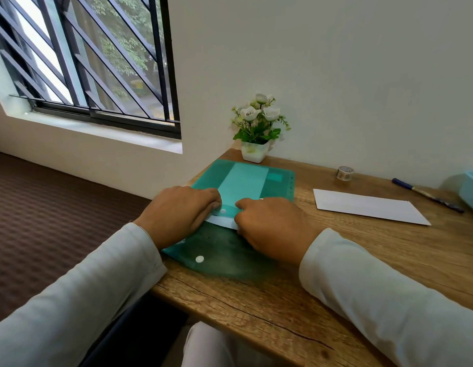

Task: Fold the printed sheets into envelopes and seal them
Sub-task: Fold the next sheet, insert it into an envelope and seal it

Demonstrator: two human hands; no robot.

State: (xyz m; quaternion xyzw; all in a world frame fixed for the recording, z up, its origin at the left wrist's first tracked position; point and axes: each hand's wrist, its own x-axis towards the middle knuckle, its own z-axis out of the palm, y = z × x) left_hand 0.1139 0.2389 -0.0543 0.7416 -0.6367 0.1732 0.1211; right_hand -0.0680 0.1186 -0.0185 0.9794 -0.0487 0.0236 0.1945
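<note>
A green translucent snap folder (277, 178) lies on the wooden desk (256, 308) at its left end, flap open toward me with a white snap button (199, 259). White paper (222, 221) shows at the folder's mouth and as a pale band inside it. My left hand (177, 213) rests on the folder's mouth at the left, fingers curled down on the paper edge. My right hand (270, 223) presses beside it, fingertips on the same white edge. A white envelope (368, 206) lies flat to the right.
A small white pot of artificial flowers (256, 128) stands at the back against the wall. A roll of clear tape (345, 172) and a blue pen (426, 194) lie at the back right. A pale blue box (471, 189) sits at the right edge. A window is at left.
</note>
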